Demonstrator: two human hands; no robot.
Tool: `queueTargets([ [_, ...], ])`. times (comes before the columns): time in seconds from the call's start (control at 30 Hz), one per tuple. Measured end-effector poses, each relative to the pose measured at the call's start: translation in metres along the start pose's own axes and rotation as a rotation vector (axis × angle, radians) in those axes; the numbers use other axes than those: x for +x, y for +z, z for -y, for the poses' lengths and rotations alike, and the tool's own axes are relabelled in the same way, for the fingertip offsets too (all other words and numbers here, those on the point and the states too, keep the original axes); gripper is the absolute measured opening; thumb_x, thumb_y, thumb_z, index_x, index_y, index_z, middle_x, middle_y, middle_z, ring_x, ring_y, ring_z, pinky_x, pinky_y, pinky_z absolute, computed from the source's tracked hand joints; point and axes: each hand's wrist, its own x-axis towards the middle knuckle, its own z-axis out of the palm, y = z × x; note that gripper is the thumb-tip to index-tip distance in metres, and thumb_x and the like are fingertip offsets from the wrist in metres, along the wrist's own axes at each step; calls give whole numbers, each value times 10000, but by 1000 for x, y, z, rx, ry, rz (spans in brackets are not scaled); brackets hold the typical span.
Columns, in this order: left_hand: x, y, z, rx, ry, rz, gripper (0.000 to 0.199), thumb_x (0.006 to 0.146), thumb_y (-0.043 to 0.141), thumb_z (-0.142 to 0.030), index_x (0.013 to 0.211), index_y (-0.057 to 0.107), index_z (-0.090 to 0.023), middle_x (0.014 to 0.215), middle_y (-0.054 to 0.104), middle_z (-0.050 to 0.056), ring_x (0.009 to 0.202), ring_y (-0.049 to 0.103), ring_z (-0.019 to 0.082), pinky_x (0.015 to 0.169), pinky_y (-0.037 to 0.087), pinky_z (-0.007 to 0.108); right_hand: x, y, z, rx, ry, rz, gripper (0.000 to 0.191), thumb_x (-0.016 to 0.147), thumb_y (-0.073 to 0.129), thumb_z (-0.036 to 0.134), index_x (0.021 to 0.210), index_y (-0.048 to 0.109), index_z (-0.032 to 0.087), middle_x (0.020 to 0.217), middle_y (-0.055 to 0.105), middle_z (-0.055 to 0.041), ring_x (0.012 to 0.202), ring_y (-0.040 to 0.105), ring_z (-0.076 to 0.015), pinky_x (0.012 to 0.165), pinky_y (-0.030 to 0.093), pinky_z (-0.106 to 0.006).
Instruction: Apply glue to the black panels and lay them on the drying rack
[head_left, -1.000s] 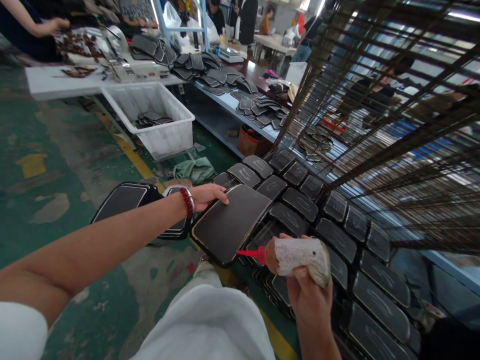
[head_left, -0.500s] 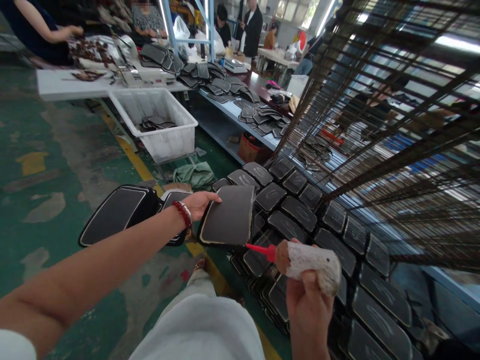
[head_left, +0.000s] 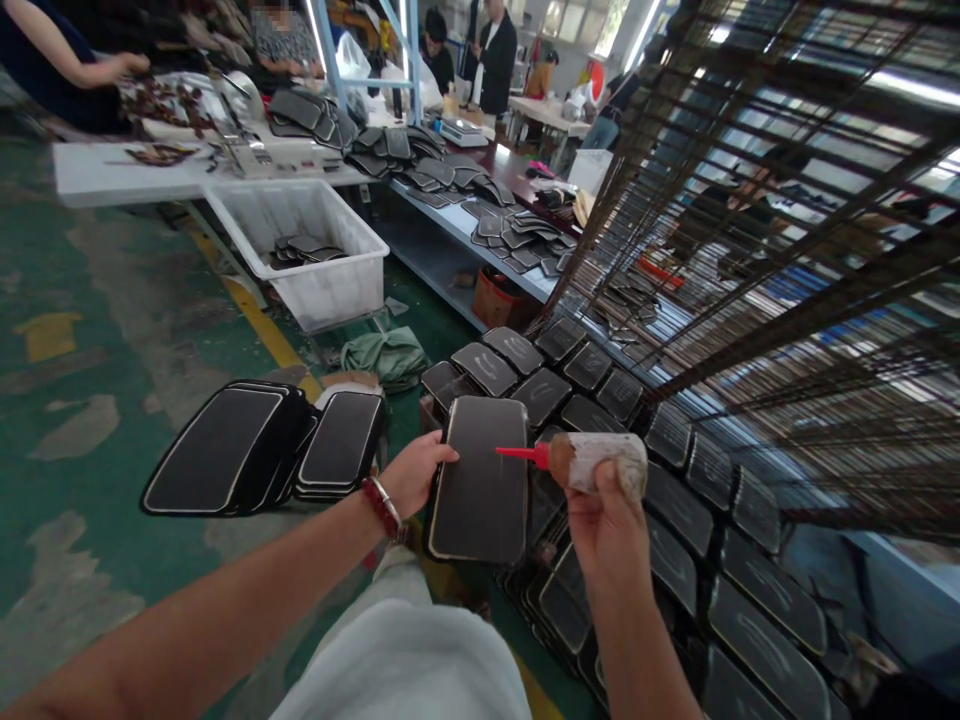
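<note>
As right fingers point(head_left: 609, 482) grip a bottle point(head_left: 583, 451), white bin point(head_left: 334, 292), dark pieces point(head_left: 307, 250) inside

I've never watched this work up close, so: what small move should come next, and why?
Probably bring the red nozzle onto the held panel and draw a streak across its face. The right hand aims the bottle over that panel, which the left hand grips by its edge; its face shows no clear pale streak, while many laid-out panels do.
</note>
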Motion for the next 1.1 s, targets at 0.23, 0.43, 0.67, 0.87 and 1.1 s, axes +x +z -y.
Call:
queueTargets([
  [0.23,-1,13,-6,39,-55,68,345,597,560,-38,914,599,-167,707,700,39,615,678,210,601,540,315,5,8,-9,-79,-78,55,491,642,820,229,1083,605,254,1004,681,18,924,633,-140,988,450,-359],
  [0.43,5,6,-22,62,-54,41,330,580,578,-46,889,598,-161,692,691,42,605,678,224,568,542,322,-3,-6,4,-124,112,296,492,667,795,272,1114,592,230,933,716,-75,894,677,-256,909,494,-523],
  [0.67,2,7,-28,99,-61,65,351,588,561,-41,922,585,-147,697,690,42,598,667,207,569,540,316,21,-7,10,-140,-158,222,545,690,784,212,1168,525,256,1060,694,-82,1061,634,-264,991,424,-521],
  [0.87,11,-2,-21,102,-71,38,334,572,561,-37,888,579,-147,697,686,40,584,652,202,566,538,326,10,-14,-8,-194,105,445,558,718,777,287,1208,517,224,1074,692,-143,1003,655,-312,889,496,-529],
  [1.1,21,-26,-12,40,-116,-11,292,573,562,-33,842,609,-138,710,692,69,611,661,220,584,540,340,21,-9,-17,-139,83,198,573,644,832,241,1157,576,242,1025,715,-81,980,665,-265,931,490,-484],
])
